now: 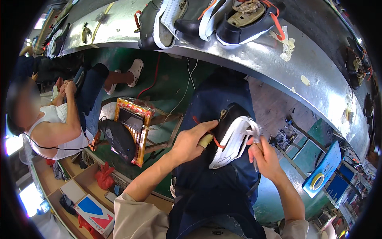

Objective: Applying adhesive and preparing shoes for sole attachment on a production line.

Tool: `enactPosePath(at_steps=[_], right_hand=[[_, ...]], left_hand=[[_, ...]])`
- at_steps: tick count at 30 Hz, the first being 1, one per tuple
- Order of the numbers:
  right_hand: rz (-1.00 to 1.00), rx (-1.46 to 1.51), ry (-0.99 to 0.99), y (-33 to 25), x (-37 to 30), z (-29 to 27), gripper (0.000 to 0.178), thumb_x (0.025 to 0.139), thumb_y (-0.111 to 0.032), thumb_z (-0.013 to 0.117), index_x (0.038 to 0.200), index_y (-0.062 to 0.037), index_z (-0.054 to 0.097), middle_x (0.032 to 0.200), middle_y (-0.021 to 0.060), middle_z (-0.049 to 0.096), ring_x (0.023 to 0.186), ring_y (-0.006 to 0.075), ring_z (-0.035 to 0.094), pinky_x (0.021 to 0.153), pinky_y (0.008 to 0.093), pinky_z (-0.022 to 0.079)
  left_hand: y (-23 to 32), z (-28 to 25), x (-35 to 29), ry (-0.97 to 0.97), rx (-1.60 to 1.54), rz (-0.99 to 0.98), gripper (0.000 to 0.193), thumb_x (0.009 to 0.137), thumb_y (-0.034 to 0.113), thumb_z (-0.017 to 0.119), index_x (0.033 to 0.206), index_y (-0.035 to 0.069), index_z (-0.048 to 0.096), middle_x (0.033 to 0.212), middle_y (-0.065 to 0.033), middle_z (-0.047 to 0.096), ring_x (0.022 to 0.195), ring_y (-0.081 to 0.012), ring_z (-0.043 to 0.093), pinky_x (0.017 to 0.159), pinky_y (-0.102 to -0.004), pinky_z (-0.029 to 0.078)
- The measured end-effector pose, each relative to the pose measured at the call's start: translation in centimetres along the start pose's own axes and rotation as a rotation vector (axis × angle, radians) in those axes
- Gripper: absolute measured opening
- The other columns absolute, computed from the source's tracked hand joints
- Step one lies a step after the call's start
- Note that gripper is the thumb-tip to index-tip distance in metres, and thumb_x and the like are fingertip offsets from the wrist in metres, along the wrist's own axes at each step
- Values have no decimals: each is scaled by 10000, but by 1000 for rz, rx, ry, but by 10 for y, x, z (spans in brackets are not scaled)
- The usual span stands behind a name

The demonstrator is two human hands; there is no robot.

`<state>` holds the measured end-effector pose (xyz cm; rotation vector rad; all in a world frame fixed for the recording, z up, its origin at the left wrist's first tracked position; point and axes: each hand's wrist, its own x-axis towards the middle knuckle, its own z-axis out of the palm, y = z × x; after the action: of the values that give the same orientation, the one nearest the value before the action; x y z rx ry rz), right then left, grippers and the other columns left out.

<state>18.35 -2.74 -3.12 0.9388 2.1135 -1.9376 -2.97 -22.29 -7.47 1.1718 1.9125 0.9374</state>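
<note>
On the lap [191, 179], clad in dark blue, a black shoe [231, 133] with white sole [229, 149]; against it, left fingers [206, 128], apart; beside it, right fingers [253, 151], clamped round a metal tool [257, 138]. Judged partway along: sole already set against the upper [232, 112], one end seemingly loose and left to finish. Beyond, on the metal bench [318, 91], more shoes [169, 24]

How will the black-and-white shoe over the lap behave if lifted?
The black-and-white shoe should hold its shape, as its black end looks smoothly rounded. Its orange cord is probably floppy, being thin and curved. Tilted over the dark-blue cloth, the shoe could tip if released.
</note>
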Motion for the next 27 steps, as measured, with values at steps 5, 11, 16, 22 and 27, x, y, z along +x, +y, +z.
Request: enactPosePath(at_steps=[5, 11, 16, 22, 27], right_hand=[[5, 146, 20, 30, -18, -10, 182, 1078, -123, 467, 1176, 12, 541, 742, 63, 609, 658, 128, 583, 630, 285, 465], [-5, 111, -28, 33, -32, -16, 199, 1105, -127, 421, 1186, 42, 488, 786, 82, 569, 711, 154, 568, 687, 312, 503], [-75, 58, -45, 24, -32, -13, 193, 1096, -110, 424, 1191, 42, 493, 789, 84, 574, 708, 155, 568, 691, 318, 506], [-100, 65, 33, 37, -35, -13, 218, 1078, -113, 468, 1171, 73, 535, 762, 92, 635, 668, 146, 608, 648, 293, 489], [-99, 43, -23, 33, -33, -15, 201, 1085, -102, 448, 1187, 56, 518, 776, 82, 605, 687, 151, 589, 675, 304, 500]], left_hand=[[9, -14, 19, -223, -18, -325, 502, 966, 47, 659, 1455, 69, 545, 1192, -120, 729, 1074, -242, 712, 989, -338, 537], [7, -10, 26, -170, -412, -414, 249, 1043, 130, 596, 1241, 31, 710, 1039, -111, 758, 883, -217, 713, 827, -334, 537], [3, -10, 24, -33, -124, -312, 177, 966, 80, 676, 1122, 17, 733, 936, -55, 735, 846, -140, 671, 795, -318, 538], [-25, -32, 24, 201, -628, -402, 246, 1059, 111, 523, 1296, 96, 587, 1140, -79, 681, 722, -70, 602, 554, -192, 432], [-3, -9, 27, 36, -245, -43, 395, 1009, 135, 654, 1399, 86, 623, 1225, -118, 676, 946, -183, 661, 721, -306, 537]])
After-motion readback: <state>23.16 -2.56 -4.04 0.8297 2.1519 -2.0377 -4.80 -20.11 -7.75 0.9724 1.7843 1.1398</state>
